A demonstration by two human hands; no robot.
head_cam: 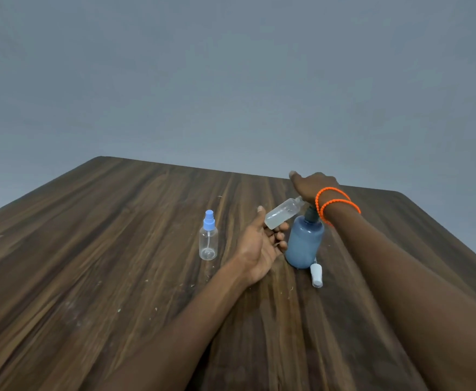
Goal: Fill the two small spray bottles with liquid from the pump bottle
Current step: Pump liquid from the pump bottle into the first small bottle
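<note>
The wooden table (118,277) carries everything. The blue pump bottle (304,244) stands upright, and the right hand (313,184) presses on its pump; I cannot tell how its fingers lie. The left hand (262,244) grasps an uncapped spray bottle (283,213), tilted toward the pump. The second spray bottle (208,239) stands capped, left of the hands. A white cap (315,275) lies by the pump bottle.
</note>
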